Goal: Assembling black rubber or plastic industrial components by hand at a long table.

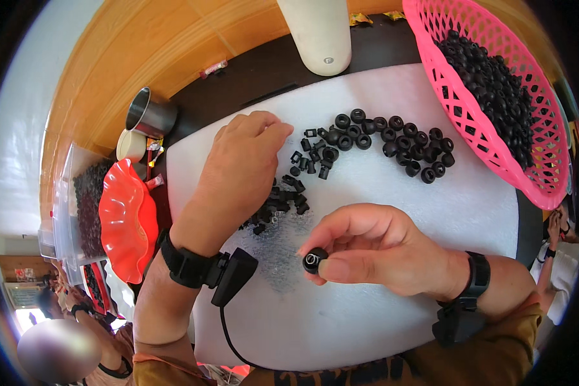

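Observation:
My right hand (373,248) pinches a round black cord lock shell (313,260) between thumb and fingers. A coiled metal spring shows in its upturned opening. Curled fingers on my left hand (244,157) lie close together beside small black plungers (315,151); its fingertips are partly hidden, and I cannot make out what they hold. More plungers (286,198) are heaped under and beside that hand. Farther right sits a group of loose cord lock shells (408,141). Many tiny metal springs (280,248) are scattered over the white work surface (367,321) between my hands.
A pink lattice basket (469,106) full of black shells stands at the far right. A white cylindrical device (318,35) is at the back. Leftward are a metal cup (151,112), a red wavy dish (128,222) and a clear container (71,206). Other people are at both sides.

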The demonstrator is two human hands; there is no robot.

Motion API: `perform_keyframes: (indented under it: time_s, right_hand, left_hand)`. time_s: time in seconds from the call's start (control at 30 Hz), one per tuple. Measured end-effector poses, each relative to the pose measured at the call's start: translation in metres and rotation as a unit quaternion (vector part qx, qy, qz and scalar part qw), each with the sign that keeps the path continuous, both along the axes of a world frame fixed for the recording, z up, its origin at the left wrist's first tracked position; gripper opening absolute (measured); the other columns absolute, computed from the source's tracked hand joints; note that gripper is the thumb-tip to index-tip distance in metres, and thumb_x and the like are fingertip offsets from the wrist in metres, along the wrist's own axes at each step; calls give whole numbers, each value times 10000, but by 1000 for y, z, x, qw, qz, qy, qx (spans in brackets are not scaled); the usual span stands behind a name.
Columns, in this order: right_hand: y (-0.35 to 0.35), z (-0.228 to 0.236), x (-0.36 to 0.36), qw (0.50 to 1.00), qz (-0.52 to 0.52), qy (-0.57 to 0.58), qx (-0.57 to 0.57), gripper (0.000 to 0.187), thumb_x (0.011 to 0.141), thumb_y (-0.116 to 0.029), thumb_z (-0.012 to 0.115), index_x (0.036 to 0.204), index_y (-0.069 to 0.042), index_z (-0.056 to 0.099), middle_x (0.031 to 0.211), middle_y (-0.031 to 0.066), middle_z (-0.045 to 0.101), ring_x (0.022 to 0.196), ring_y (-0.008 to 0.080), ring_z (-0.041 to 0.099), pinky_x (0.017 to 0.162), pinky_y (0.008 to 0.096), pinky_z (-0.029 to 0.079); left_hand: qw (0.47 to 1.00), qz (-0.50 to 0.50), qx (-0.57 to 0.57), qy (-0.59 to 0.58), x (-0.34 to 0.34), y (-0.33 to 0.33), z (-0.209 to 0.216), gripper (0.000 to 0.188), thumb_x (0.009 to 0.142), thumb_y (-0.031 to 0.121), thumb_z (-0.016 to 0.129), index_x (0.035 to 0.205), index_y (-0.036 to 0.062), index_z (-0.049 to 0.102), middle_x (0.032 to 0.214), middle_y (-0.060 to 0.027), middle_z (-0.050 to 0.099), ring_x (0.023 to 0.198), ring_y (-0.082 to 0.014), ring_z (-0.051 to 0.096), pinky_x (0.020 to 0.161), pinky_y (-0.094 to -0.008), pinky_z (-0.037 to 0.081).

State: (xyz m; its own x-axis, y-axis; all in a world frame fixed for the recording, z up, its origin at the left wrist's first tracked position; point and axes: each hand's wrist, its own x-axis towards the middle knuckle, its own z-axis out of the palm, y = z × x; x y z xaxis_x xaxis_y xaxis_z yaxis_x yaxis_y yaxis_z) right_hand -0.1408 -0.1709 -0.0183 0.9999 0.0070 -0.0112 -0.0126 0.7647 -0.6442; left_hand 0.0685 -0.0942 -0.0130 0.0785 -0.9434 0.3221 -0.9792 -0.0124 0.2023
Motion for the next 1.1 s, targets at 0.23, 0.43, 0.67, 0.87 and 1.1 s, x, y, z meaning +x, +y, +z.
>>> perform_keyframes:
  time_s: [0.23, 0.43, 0.67, 0.87, 1.1]
  right_hand:
    - [5, -3, 0, 1000, 2, 16, 23, 229, 907, -88, 602, 1124, -27, 560, 1001, -10, 593, 912, 38, 546, 804, 205, 462]
    - [6, -5, 0, 1000, 0, 24, -3, 246, 886, -55, 622, 1125, -25, 571, 998, -1, 592, 905, 48, 551, 793, 205, 461]
    - [5, 6, -2, 991, -81, -60, -84, 269, 829, 54, 629, 1093, 29, 586, 999, 85, 601, 933, 121, 569, 817, 258, 455]
    - [0, -1, -1, 993, -52, -44, -98, 314, 808, 82, 622, 1116, 51, 568, 1033, 126, 583, 960, 165, 565, 858, 282, 432]
    - [-1, -3, -1, 995, -42, -7, -86, 289, 834, 56, 619, 1117, 35, 565, 1016, 83, 597, 949, 122, 570, 841, 248, 445]
  left_hand:
    - [993, 13, 115, 28, -20, 35, 35, 206, 757, -65, 516, 919, 15, 613, 889, -125, 599, 853, -316, 561, 761, -372, 448]
    - [988, 133, 16, 71, -11, 75, 50, 170, 765, -50, 542, 907, 11, 613, 817, -107, 604, 769, -267, 581, 714, -326, 442]
    - [935, 293, -75, 187, 18, 127, 46, 162, 852, -39, 485, 960, -19, 604, 840, -99, 611, 822, -182, 600, 744, -261, 460]
    - [949, 297, -3, 109, 14, 135, 30, 180, 815, -56, 518, 978, -31, 592, 888, -169, 587, 819, -305, 589, 727, -332, 474]
    - [958, 272, 88, 31, 12, 130, 20, 206, 800, -50, 539, 996, -10, 587, 934, -165, 570, 843, -344, 577, 728, -383, 481]
